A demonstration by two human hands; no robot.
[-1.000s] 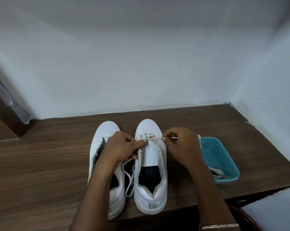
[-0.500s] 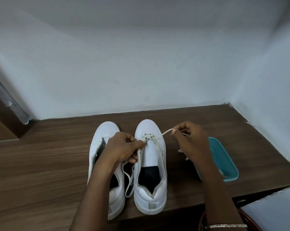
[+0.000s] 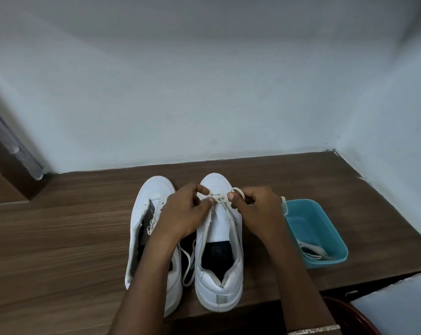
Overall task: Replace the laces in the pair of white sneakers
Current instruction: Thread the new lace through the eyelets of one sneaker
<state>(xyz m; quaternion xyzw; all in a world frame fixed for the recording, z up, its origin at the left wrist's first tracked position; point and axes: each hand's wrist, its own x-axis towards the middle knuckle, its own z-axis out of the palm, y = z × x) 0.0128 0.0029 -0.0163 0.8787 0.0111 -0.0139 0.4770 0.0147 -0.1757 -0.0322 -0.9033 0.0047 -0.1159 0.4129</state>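
Two white sneakers stand side by side on the wooden table, toes away from me. The left sneaker (image 3: pixel 154 206) has no lace in its eyelets that I can see and is partly covered by my left forearm. The right sneaker (image 3: pixel 219 274) carries a cream lace (image 3: pixel 220 199) at its front eyelets. My left hand (image 3: pixel 185 213) pinches the lace at the left eyelet row. My right hand (image 3: pixel 255 209) pinches the lace's other end, which loops over its fingers. A slack length of lace hangs between the two shoes.
A teal plastic tub (image 3: pixel 325 221) stands right of the shoes with more laces (image 3: pixel 313 252) lying in it. White walls close off the back and right. The table's front edge (image 3: pixel 374 284) is near me, with a dark red round object (image 3: pixel 349 315) below it.
My right hand pulled the lace out to the right, then came back to the front eyelets of the right sneaker. My left hand stayed at the left eyelets.
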